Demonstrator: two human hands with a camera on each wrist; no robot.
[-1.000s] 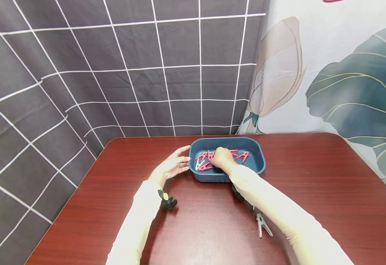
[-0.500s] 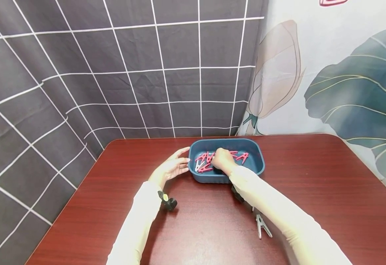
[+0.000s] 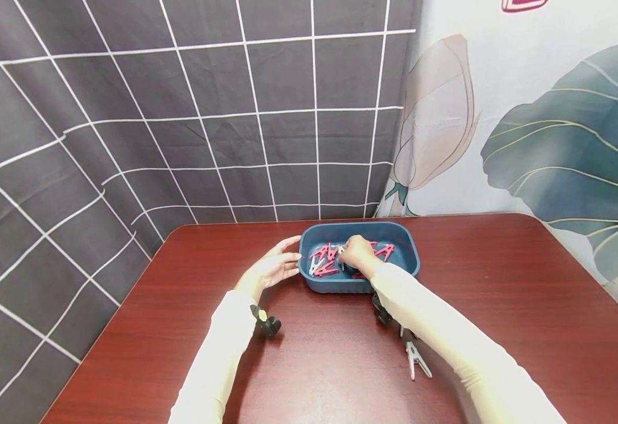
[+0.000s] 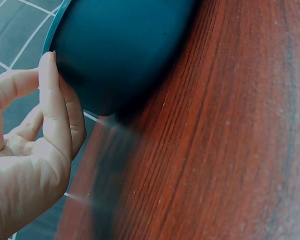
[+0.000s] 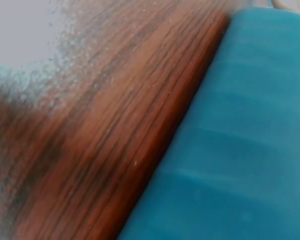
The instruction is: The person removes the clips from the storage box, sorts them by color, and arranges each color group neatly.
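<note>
A blue plastic bin [image 3: 340, 286] stands near the table's back edge with several red clothespins [image 3: 326, 270] and a white clothespin [image 3: 316, 265] inside. My right hand [image 3: 359, 254] reaches in over its front wall, fingers curled down, and pinches a pale grey clothespin [image 3: 341, 249] that shows at the fingertips. My left hand [image 3: 273, 268] is at the bin's left end, its fairly straight fingers touching the wall by the rim; the left wrist view shows a fingertip [image 4: 48, 62] against the bin. The right wrist view is filled by the bin's outer wall [image 5: 240, 140] and the table.
A grey clothespin [image 3: 416, 360] lies on the red-brown wooden table [image 3: 309, 377] beside my right forearm, with another partly hidden under the sleeve. Behind the table hang a dark grid-patterned cloth [image 3: 234, 147] and a leaf-printed cloth [image 3: 552, 141].
My right hand has shifted slightly inside the bin, and the pale grey clothespin at its fingertips now shows more. My left hand stays at the bin's end. The head view has drifted slightly.
</note>
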